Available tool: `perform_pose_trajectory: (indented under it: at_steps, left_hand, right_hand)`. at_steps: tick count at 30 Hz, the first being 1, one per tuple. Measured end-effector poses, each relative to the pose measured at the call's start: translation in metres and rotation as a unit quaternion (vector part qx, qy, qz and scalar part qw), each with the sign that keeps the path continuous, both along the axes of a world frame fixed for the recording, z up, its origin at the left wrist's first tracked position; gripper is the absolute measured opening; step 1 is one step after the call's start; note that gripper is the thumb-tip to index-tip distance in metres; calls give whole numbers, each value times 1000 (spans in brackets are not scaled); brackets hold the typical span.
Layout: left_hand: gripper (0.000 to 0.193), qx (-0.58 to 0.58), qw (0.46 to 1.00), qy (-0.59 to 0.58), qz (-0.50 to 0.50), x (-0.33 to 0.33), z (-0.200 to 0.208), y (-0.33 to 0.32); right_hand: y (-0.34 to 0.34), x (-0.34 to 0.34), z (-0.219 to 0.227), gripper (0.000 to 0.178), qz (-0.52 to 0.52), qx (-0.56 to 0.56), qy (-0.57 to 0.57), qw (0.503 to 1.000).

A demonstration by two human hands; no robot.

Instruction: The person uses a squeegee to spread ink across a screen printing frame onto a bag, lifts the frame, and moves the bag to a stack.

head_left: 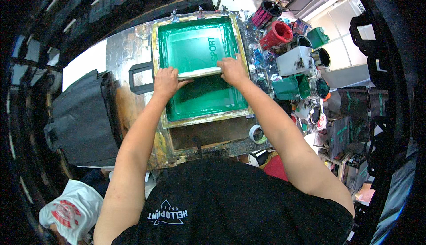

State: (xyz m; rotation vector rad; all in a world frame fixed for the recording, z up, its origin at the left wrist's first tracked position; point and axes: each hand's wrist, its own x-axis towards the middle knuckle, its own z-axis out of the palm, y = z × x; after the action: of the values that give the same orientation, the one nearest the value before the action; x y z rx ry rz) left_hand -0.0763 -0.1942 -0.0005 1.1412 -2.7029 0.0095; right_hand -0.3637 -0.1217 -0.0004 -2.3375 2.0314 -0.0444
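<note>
A squeegee (199, 72) with a pale handle lies across the middle of a screen printing frame (156, 98). My left hand (167, 81) is closed round its left end, and my right hand (233, 69) grips the right end. Green ink coats the mesh (186, 45), thick along the frame's inner sides; dark lettering shows through in the upper right part. Below the squeegee the mesh looks darker green. From under the frame's left side sticks out the handle of a black bag (136, 89); the rest of that bag is hidden beneath the frame.
A stack of black bags (84, 120) lies left of the frame. Ink-stained tubs, a red container (276, 35) and a green container (286, 88) crowd the right side. A tape roll (257, 134) sits near the table's front edge. A person in a white cap (73, 209) is at lower left.
</note>
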Motion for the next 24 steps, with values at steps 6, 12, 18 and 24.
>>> perform_pose_trajectory:
  at_steps: [6,12,18,24]
  left_hand:
    - [58,19,1000,-13,-9,16,2,61]
    - [57,28,999,-16,-16,35,-5,119]
    - [61,37,999,-9,-5,36,-1,123]
    - [69,93,996,8,7,33,24,124]
  right_hand:
    - [67,20,1,38,-20,34,-11,999]
    - [129,35,1,27,-15,28,-33,999]
    - [129,36,8,34,-16,87,-1,996]
    - [130,36,23,63,15,65,-70,995]
